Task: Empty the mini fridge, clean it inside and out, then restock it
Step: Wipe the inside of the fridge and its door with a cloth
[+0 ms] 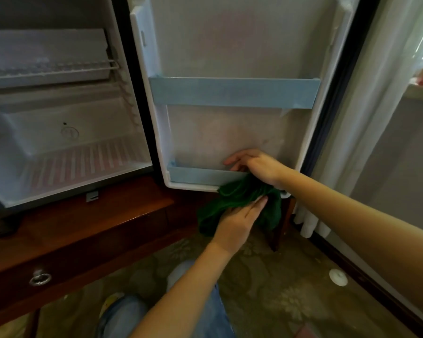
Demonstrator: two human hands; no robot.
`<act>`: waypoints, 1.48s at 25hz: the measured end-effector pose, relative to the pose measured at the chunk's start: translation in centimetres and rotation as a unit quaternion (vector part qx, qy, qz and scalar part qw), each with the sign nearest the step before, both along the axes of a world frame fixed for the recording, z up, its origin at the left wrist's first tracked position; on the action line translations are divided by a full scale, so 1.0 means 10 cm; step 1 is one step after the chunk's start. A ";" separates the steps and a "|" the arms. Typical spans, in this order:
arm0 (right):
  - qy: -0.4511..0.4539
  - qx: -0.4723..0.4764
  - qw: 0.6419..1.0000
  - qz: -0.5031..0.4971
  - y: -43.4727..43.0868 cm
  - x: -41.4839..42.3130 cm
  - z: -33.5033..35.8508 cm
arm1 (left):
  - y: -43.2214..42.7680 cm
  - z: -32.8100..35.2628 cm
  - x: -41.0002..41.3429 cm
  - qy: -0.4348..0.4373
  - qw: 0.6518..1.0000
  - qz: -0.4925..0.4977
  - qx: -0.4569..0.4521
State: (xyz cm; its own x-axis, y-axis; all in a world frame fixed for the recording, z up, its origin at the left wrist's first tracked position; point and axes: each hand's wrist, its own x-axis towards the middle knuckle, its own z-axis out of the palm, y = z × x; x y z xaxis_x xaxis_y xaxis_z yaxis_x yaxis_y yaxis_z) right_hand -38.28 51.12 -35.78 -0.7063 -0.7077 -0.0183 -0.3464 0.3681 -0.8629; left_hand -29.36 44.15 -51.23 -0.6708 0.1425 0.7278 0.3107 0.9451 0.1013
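My right hand (257, 167) reaches loose-fingered, gripping nothing, into the lower door shelf (200, 175), six o'clock on the mini fridge door (230, 132). Just below, my left hand (237, 220) lies straight-fingered on the green cloth (232, 191). Soft, light, floppy: I'd gather its bunched middle.

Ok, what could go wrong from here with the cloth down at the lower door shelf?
Right hand sits at the pale blue plastic lower door rail; pushing hard might pop it loose. The dark green cloth hangs bunched below the white fridge door against the left hand and might drop to the floor. The door overhangs the brown wooden cabinet; leaning could tip the fridge.
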 end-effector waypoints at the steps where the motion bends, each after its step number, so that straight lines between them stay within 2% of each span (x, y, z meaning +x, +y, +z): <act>1: 0.000 0.001 1.000 -0.004 0.00 -0.03 -0.01 | -0.12 0.03 0.01 0.014 1.000 0.001 -0.014; 3: 0.012 0.006 1.000 -0.003 0.01 -0.06 -0.02 | -0.46 0.02 0.17 0.038 0.999 0.028 0.027; 6: 0.010 0.017 1.000 0.003 -0.01 -0.03 -0.01 | -0.96 -0.03 0.47 0.046 0.981 0.136 0.132; 8: 0.007 0.014 1.000 0.002 -0.02 -0.01 -0.02 | -0.95 -0.02 0.50 0.038 0.973 0.160 0.162; 11: 0.015 0.009 1.000 -0.001 -0.03 0.05 -0.01 | -0.44 0.06 0.35 0.008 0.993 0.066 0.097; 14: 0.041 0.020 0.999 -0.008 -0.04 0.05 -0.02 | 0.09 0.16 0.18 -0.071 0.997 -0.026 0.026; 17: 0.052 0.029 0.998 -0.010 -0.03 0.01 -0.01 | 0.21 0.36 0.08 -0.127 0.990 -0.057 0.014; 19: 0.088 0.056 0.995 0.003 -0.04 0.03 -0.02 | 0.11 0.54 0.16 -0.208 0.972 -0.083 0.076; 20: 0.113 0.070 0.991 0.013 -0.05 0.07 -0.02 | 0.04 0.62 0.24 -0.243 0.950 -0.100 0.169; 21: 0.140 0.077 0.987 0.017 -0.05 0.10 -0.02 | -0.01 0.71 0.34 -0.262 0.910 -0.119 0.298; 22: 0.157 0.076 0.985 0.016 -0.05 0.13 -0.02 | -0.05 0.79 0.47 -0.263 0.848 -0.135 0.440; 24: 0.147 0.059 0.987 0.006 -0.03 0.21 -0.01 | -0.11 0.87 0.75 -0.232 0.688 -0.146 0.672; 25: 0.141 0.051 0.989 0.006 -0.02 0.27 0.00 | -0.17 0.88 0.86 -0.208 0.613 -0.144 0.749; 27: 0.147 0.060 0.987 0.014 -0.03 0.45 0.00 | -0.35 0.96 1.05 -0.179 0.486 -0.168 0.839; 29: 0.175 0.060 0.983 0.011 -0.07 0.68 -0.03 | -0.51 1.14 1.22 -0.152 0.394 -0.228 0.877; 30: 0.174 0.040 0.984 0.004 -0.07 0.84 -0.02 | -0.58 1.25 1.32 -0.130 0.368 -0.253 0.885; 31: 0.162 0.007 0.987 0.005 -0.08 1.03 0.00 | -0.62 1.35 1.43 -0.109 0.359 -0.274 0.886; 33: 0.158 -0.050 0.985 0.041 -0.07 1.45 0.05 | -0.70 1.48 1.67 -0.072 0.367 -0.288 0.882; 35: 0.215 -0.066 0.971 0.083 0.09 1.91 0.17 | -0.76 1.53 1.91 -0.044 0.372 -0.295 0.879; 37: 0.327 -0.129 0.928 0.121 0.41 2.31 0.42 | -0.81 1.55 2.14 -0.015 0.373 -0.300 0.878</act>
